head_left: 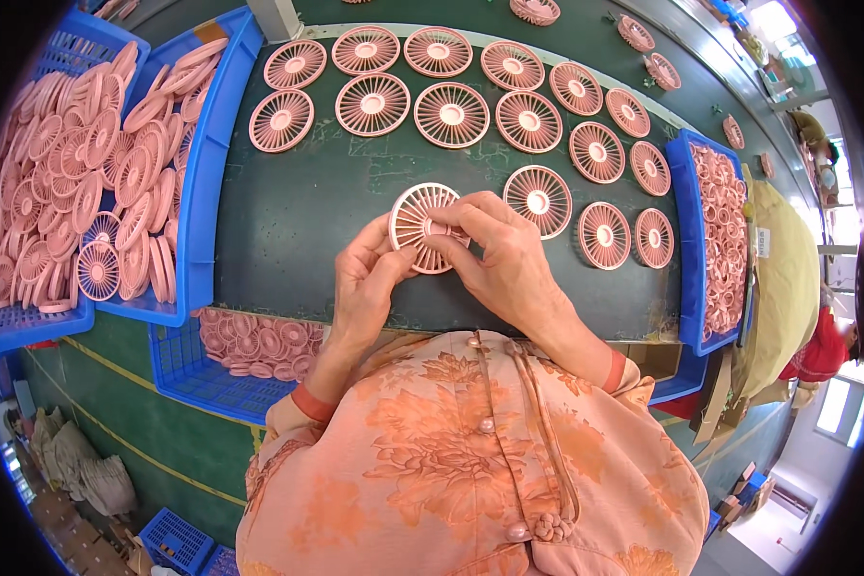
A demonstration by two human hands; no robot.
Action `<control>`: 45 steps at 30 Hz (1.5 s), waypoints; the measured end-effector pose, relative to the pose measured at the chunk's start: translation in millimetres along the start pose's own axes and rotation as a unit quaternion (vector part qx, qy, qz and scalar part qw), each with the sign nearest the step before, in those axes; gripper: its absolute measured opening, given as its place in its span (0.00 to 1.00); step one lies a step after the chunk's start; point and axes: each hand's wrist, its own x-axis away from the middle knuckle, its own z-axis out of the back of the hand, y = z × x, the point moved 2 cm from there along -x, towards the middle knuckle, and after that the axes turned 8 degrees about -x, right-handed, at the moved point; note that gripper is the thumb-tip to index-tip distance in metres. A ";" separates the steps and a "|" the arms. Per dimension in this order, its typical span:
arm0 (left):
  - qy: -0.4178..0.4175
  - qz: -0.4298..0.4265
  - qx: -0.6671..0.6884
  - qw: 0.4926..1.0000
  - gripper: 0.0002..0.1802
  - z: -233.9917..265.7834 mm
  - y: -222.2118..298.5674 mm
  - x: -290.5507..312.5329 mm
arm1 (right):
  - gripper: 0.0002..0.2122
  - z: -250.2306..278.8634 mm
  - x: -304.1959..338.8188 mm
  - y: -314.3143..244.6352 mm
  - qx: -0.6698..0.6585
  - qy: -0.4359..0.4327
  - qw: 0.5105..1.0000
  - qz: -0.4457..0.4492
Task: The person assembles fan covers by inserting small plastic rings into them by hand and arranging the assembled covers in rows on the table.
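Observation:
A pink spoked wheel (417,204) is held up, tilted, over the dark green table. My left hand (367,274) is closed on its lower left rim, thumb on the front. My right hand (509,254) reaches across the wheel's face, thumb and fingers pinched at its hub around a small pink part (439,230), mostly hidden by the fingers. Nearest to the right hand lies another pink spoked wheel (538,203). Several more wheels, such as one at the back (372,105), lie flat in rows behind and to the right.
Blue crates (202,182) heaped with pink wheels stand at the left. A blue bin (686,240) at the right holds many small pink parts. Below the table's front edge is another blue crate (187,370) of pink pieces. Behind runs a green conveyor (586,34) carrying pink baskets.

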 end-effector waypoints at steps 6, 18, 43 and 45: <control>-0.023 0.014 -0.025 0.999 0.21 -0.6 3.8 0.3 | 0.09 1.3 4.3 7.6 0.007 -0.002 0.999 0.032; -0.028 0.035 -0.081 0.996 0.16 3.6 5.6 -0.5 | 0.14 10.7 3.0 4.8 -0.047 -0.072 0.991 0.106; 0.274 -0.307 -0.639 0.650 0.20 101.0 53.8 -9.3 | 0.13 20.1 6.2 -8.0 -0.167 0.011 0.986 -0.012; 0.282 -0.337 -0.624 0.646 0.18 98.9 50.2 -8.0 | 0.15 48.0 -11.1 -54.6 -0.356 -0.015 0.933 0.050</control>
